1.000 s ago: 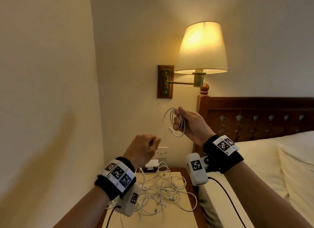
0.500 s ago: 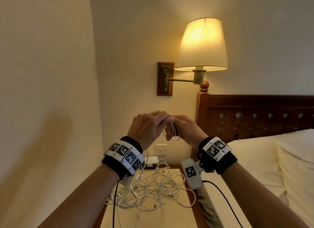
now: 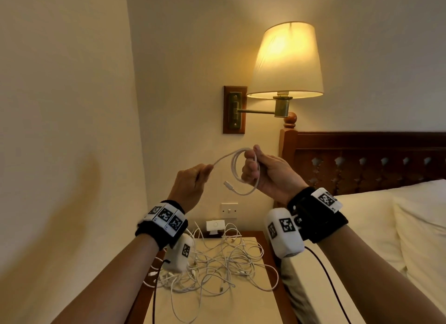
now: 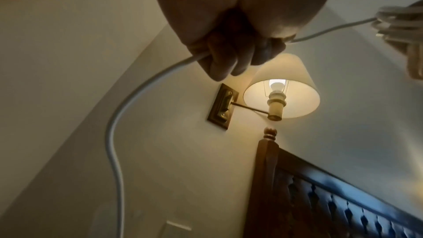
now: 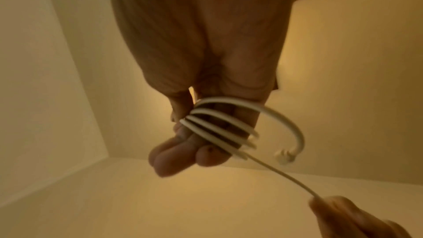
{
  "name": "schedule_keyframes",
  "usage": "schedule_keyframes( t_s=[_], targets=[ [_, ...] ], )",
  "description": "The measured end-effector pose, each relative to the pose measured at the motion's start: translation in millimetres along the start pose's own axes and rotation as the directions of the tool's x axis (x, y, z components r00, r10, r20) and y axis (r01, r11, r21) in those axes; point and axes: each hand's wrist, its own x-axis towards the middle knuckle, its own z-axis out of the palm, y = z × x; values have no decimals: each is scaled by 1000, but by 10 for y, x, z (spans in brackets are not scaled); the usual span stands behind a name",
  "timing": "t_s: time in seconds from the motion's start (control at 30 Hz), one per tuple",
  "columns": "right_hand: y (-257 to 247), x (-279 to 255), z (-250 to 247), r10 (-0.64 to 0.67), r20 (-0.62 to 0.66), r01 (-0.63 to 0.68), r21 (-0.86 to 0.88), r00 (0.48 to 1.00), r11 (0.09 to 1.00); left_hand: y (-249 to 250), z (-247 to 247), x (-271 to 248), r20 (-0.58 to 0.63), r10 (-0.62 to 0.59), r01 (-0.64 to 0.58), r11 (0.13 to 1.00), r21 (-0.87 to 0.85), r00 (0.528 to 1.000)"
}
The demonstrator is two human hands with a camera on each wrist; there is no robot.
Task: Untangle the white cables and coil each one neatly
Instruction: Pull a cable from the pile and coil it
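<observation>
Above the nightstand tangle [image 3: 214,265], a white cable [image 3: 243,174] is being coiled in the clenched right hand [image 3: 268,176]; slack pinched by the left hand [image 3: 190,183] should be fed evenly, kept taut.

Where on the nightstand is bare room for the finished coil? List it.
The near part of the nightstand top, in front of the tangled cables, is bare. The middle and far end, up to the white adapter, are crowded.
</observation>
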Motion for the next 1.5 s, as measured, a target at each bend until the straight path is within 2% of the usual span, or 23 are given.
schedule_keyframes(
  t_s=[0.1,0.17,0.27,0.33,0.37,0.4,0.43,0.5,0.6,0.67,0.77,0.9,0.97,1.03,1.17,1.3,1.43,1.5],
  targets=[
    [-83,-8,-21,-50,-58,53,47,997,998,-160,30,-207,48,-87,88,996,-21,995],
    [-74,11,-48,-75,-118,84,69,990,994,-149,62,-294,130,-140,144,989,-25,982],
    [-43,32,-90,-127,-193,145,82,973,986,14,97,-387,297,-196,199,980,17,935],
    [-8,40,-96,-163,-209,153,-63,964,986,258,111,-419,468,-176,104,979,176,866],
    [33,52,-95,-190,-224,145,-204,956,968,425,114,-415,533,-154,7,964,267,832],
    [80,66,-82,-221,-235,127,-359,947,925,601,114,-391,565,-117,-97,938,334,817],
    [127,82,-68,-248,-241,103,-489,938,866,766,105,-349,563,-61,-185,911,370,824],
    [200,98,-43,-266,-239,56,-637,934,769,986,60,-220,501,57,-284,876,390,864],
    [225,82,-66,-271,-231,8,-746,934,666,1016,-27,-19,375,168,-324,855,405,912],
    [227,53,-88,-231,-191,3,-765,954,644,966,-65,90,341,195,-331,852,405,919],
    [236,10,-38,-124,-147,-12,-690,981,723,856,-112,267,282,213,-313,869,384,936],
    [261,-5,21,-43,-170,-45,-479,984,877,675,-132,363,156,141,-197,877,439,978],
    [267,-2,11,6,-132,-55,-366,991,929,584,-78,340,119,109,-145,919,366,987],
    [259,-9,-9,40,-90,-61,-242,995,968,492,-33,304,96,68,-88,971,222,993],
    [171,-38,-40,18,-43,-20,-37,999,999,288,-8,166,79,-21,17,998,55,997],
    [-58,-73,-95,-64,-61,67,46,996,997,-48,-3,-179,92,-105,109,994,-32,990],
    [-174,-103,-145,-80,-109,77,-32,991,996,-201,2,-417,134,-236,244,969,-45,962],
    [-131,-89,-150,-83,-138,74,-72,987,995,-74,26,-443,204,-202,199,979,36,958]
  ],
)
